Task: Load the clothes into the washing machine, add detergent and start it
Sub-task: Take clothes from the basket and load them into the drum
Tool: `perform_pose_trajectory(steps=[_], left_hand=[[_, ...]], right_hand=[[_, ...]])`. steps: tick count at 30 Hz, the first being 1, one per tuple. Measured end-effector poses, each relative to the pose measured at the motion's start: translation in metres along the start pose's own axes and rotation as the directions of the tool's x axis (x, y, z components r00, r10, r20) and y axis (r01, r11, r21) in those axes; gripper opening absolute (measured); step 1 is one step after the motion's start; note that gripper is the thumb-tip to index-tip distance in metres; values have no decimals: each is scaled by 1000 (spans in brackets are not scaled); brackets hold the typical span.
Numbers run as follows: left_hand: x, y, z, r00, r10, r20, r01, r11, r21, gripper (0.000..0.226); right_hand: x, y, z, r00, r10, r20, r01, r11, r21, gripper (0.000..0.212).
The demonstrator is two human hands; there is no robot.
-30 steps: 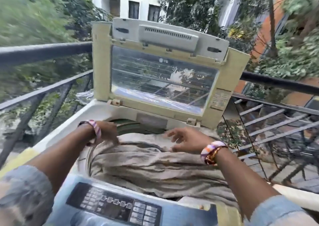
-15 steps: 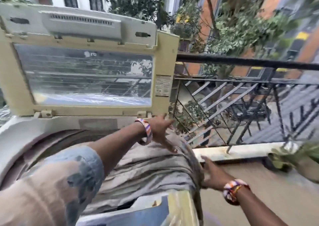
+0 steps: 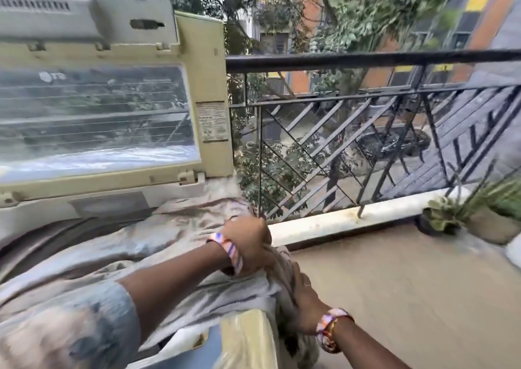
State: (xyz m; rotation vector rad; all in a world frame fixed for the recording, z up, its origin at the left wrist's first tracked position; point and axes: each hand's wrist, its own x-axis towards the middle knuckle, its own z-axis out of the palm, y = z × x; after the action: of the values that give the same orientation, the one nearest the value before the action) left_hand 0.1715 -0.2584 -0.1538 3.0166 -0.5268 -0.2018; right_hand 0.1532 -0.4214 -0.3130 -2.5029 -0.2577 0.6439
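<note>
The washer [image 3: 248, 337] stands against the balcony railing [image 3: 366, 58] with its lid [image 3: 203, 86] raised upright at the back edge, glass pane facing the camera. A large grey-beige cloth [image 3: 141, 244] lies across the open top, covering the tub opening and spilling over the right edge, where it hangs down the washer's side.

The left arm reaches from the lower left across the cloth to the right edge, its sleeve [image 3: 70, 326] pushed up at the elbow. The left hand [image 3: 248, 241], a striped band [image 3: 228, 251] at the wrist, is turned back-up with its fingers curled down into a gathered fold of the cloth at that edge, gripping it.

The right arm comes up from the bottom right beside the washer. The right hand [image 3: 303, 303] sits just below the left, palm toward the washer's side, against the twisted hanging part of the cloth; its fingers seem wrapped round that bunch, though blur keeps the finger positions unclear. A beaded wristband [image 3: 328, 330] circles the right wrist. The two hands are close, nearly touching, one above the other on the same bunch.

Potted plants [image 3: 462, 216] sit by the ledge [image 3: 346, 222] at the far right of the floor [image 3: 408, 298].
</note>
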Motion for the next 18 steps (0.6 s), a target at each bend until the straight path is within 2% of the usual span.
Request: perform_pose_trajectory(steps=[2, 3, 4, 5, 6, 7, 8, 9, 10, 11, 13, 15, 16, 18], left_hand=[[-11, -8, -13, 995, -56, -85, 28, 953, -300, 32], [-18, -13, -24, 985, -129, -111, 54, 855, -516, 28], [-24, -18, -36, 964, -232, -132, 59, 667, -743, 21], [-28, -25, -47, 936, -337, -99, 46, 399, -916, 20], [-33, -32, -55, 918, -396, -26, 17, 104, -994, 26], [-40, -39, -60, 920, -390, 44, -6, -127, -992, 38], [-46, -45, -66, 926, -366, 88, -26, -294, -955, 47], [-51, -52, -71, 932, -354, 81, -71, -397, -915, 46], [-55, -56, -77, 931, -361, 54, -132, -472, -872, 39], [-59, -60, -82, 924, -383, 18, -192, -505, -842, 31], [-71, -76, -88, 893, -445, -67, -327, -538, -777, 16], [-86, -98, -88, 871, -476, -122, -394, -527, -753, 17], [-95, -112, -86, 884, -451, -122, -366, -506, -781, 26], [-116, -135, -83, 929, -366, -51, -192, -362, -912, 42]], right_hand=[[-3, -5, 0, 999, -33, 14, 33, 999, -2, 150], [-5, -5, 1, 999, -31, 12, 31, 999, 8, 150], [-2, -3, 5, 999, -36, -9, 36, 999, 11, 148], [1, 0, 8, 997, -57, -51, 58, 998, 27, 142], [0, -1, 10, 991, -83, -102, 89, 994, 58, 130], [-1, -4, 9, 982, -109, -155, 125, 987, 98, 112], [-3, -10, 5, 971, -111, -212, 148, 975, 167, 90], [-6, -19, -1, 964, -83, -253, 147, 958, 245, 69], [-8, -30, -11, 952, -58, -300, 155, 937, 313, 50], [-8, -42, -23, 929, -40, -368, 182, 915, 359, 39], [-8, -68, -47, 868, -7, -497, 253, 867, 429, 35], [-13, -102, -76, 788, 40, -614, 305, 841, 446, 36], [-18, -118, -91, 734, 45, -677, 353, 827, 438, 35], [-31, -155, -123, 622, 58, -781, 457, 783, 422, 32]])
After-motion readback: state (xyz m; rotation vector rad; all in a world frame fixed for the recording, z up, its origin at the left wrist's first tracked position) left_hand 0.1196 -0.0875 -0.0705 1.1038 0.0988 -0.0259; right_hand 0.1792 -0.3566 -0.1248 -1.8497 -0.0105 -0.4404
